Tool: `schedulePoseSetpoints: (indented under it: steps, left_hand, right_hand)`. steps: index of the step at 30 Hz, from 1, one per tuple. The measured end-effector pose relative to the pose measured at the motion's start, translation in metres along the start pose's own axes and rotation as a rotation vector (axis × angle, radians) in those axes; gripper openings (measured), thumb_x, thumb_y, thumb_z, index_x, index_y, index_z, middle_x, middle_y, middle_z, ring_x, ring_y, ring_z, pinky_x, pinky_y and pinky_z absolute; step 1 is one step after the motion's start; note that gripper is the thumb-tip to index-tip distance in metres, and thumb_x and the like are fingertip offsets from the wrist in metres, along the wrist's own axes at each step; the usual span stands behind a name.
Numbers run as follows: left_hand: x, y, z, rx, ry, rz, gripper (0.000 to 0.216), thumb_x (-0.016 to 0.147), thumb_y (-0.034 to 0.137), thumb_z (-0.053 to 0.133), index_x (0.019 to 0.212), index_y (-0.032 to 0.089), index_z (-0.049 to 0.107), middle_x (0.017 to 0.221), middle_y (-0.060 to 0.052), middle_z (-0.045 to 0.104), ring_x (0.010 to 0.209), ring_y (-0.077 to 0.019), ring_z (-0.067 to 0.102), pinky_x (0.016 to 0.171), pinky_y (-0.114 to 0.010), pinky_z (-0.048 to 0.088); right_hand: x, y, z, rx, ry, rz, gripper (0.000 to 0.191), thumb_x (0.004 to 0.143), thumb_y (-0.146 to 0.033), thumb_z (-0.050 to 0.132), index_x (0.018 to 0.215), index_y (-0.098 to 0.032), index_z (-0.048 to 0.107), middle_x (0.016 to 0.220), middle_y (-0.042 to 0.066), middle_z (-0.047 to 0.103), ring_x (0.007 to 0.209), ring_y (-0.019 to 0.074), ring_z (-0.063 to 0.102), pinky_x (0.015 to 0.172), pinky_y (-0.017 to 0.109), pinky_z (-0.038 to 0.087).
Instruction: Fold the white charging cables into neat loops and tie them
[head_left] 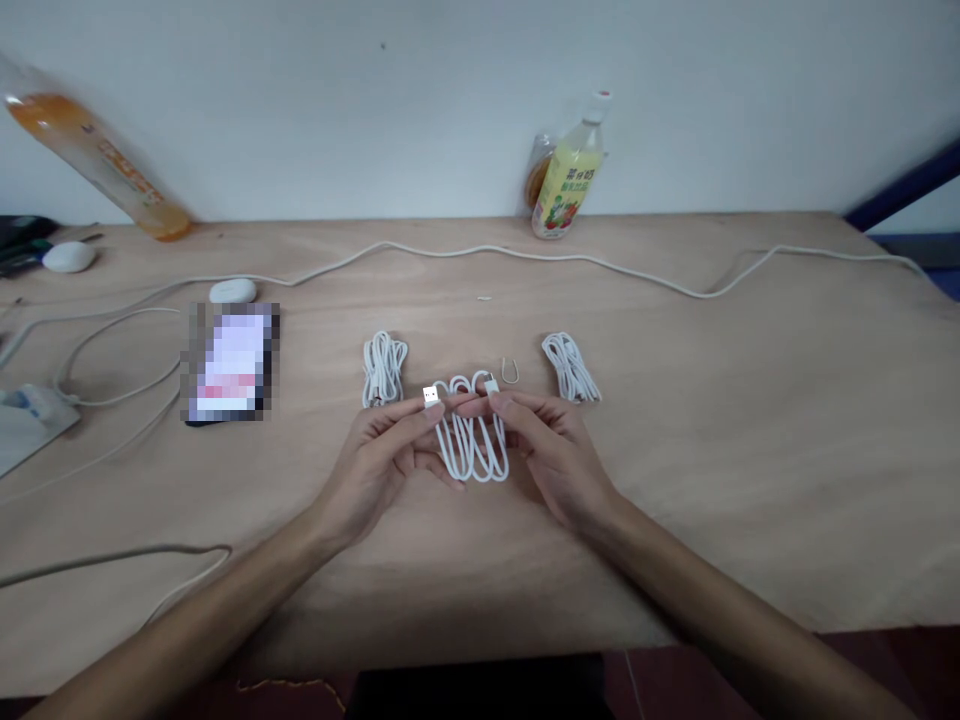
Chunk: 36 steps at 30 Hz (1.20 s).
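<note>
A white USB cable (466, 455), folded in several loops, is held between my two hands above the table. My left hand (382, 450) pinches it beside the flat metal USB plug, which points away from me. With thumb and fingers, my right hand (551, 450) grips the cable by its other, smaller plug. The loops hang between the hands, and some fingers are hidden behind them. Beyond my left hand lies a bundled white cable (384, 368). Another bundled white cable (570, 367) rests beyond my right hand. A small bent white tie (510, 371) lies between the bundles.
On the wooden table (712, 430), a phone (232, 360) and a white case (232, 291) lie left. A long white cord (525, 255) crosses behind. A yellow-labelled bottle (570, 180) and an orange drink bottle (112, 165) lean on the wall. More cords lie at left.
</note>
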<state>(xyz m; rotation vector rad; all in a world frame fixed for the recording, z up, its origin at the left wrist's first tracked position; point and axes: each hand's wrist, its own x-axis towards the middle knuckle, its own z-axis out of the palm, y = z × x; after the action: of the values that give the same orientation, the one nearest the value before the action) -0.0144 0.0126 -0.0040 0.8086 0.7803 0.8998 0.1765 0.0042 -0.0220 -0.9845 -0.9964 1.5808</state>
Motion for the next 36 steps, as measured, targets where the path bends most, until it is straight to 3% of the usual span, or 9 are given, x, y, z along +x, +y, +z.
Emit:
schedulePoseSetpoints:
  steps: [5,13,16,20,25,31,36]
  left_hand:
    - [-0.001,-0.001,0.000,-0.021,-0.014,0.006,0.033,0.097,0.034,0.080,0.122,0.014,0.087,0.111,-0.018,0.087,0.087,-0.0277,0.084,0.055,-0.028,0.067]
    - [0.000,0.000,0.001,-0.043,-0.019,0.011,0.028,0.094,0.033,0.084,0.115,0.014,0.089,0.110,-0.018,0.088,0.084,-0.0268,0.084,0.056,-0.028,0.067]
    - [0.000,0.001,0.000,-0.063,-0.041,0.003,0.034,0.098,0.038,0.079,0.118,0.012,0.088,0.111,-0.019,0.087,0.088,-0.0289,0.084,0.061,-0.031,0.070]
    - [-0.001,0.001,-0.002,-0.108,-0.102,0.001,0.042,0.102,0.046,0.073,0.124,0.012,0.085,0.115,-0.020,0.087,0.090,-0.0297,0.084,0.066,-0.035,0.071]
    - [-0.001,-0.002,-0.003,-0.133,-0.158,0.044,0.037,0.109,0.041,0.066,0.127,0.014,0.084,0.114,-0.018,0.087,0.085,-0.0248,0.083,0.070,-0.034,0.072]
    - [-0.004,-0.003,-0.001,-0.143,-0.212,0.069,0.031,0.110,0.035,0.067,0.131,0.021,0.084,0.134,-0.016,0.082,0.089,-0.0218,0.083,0.072,-0.032,0.073]
    - [-0.004,-0.004,-0.001,-0.131,-0.190,0.077,0.030,0.111,0.034,0.066,0.134,0.024,0.082,0.129,-0.013,0.084,0.086,-0.0208,0.083,0.068,-0.032,0.074]
  right_hand:
    - [0.000,0.001,0.000,0.023,-0.019,-0.009,0.026,0.094,-0.056,0.079,0.093,-0.034,0.093,0.105,0.005,0.088,0.080,0.0194,0.073,0.070,0.033,0.058]
    - [0.002,-0.003,0.004,0.090,-0.022,-0.004,0.035,0.090,-0.064,0.080,0.088,-0.031,0.093,0.099,0.006,0.088,0.072,0.0192,0.074,0.066,0.032,0.058]
    - [0.001,-0.005,0.004,0.108,-0.001,0.017,0.040,0.090,-0.068,0.079,0.085,-0.030,0.093,0.089,0.006,0.088,0.070,0.0202,0.074,0.062,0.031,0.056]
    - [0.001,-0.006,0.005,0.110,0.029,0.051,0.039,0.086,-0.067,0.083,0.083,-0.029,0.092,0.092,0.007,0.088,0.077,0.0216,0.077,0.068,0.032,0.059]
    - [0.001,-0.009,0.006,0.135,0.067,0.063,0.038,0.080,-0.068,0.087,0.082,-0.029,0.091,0.095,0.006,0.088,0.081,0.0227,0.078,0.066,0.032,0.060]
    - [0.001,-0.009,0.005,0.179,0.109,0.073,0.033,0.076,-0.062,0.094,0.082,-0.030,0.091,0.096,0.004,0.088,0.082,0.0205,0.077,0.065,0.029,0.059]
    - [0.001,-0.011,0.005,0.185,0.110,0.094,0.034,0.074,-0.062,0.096,0.079,-0.029,0.090,0.087,0.004,0.086,0.070,0.0183,0.072,0.060,0.028,0.057]
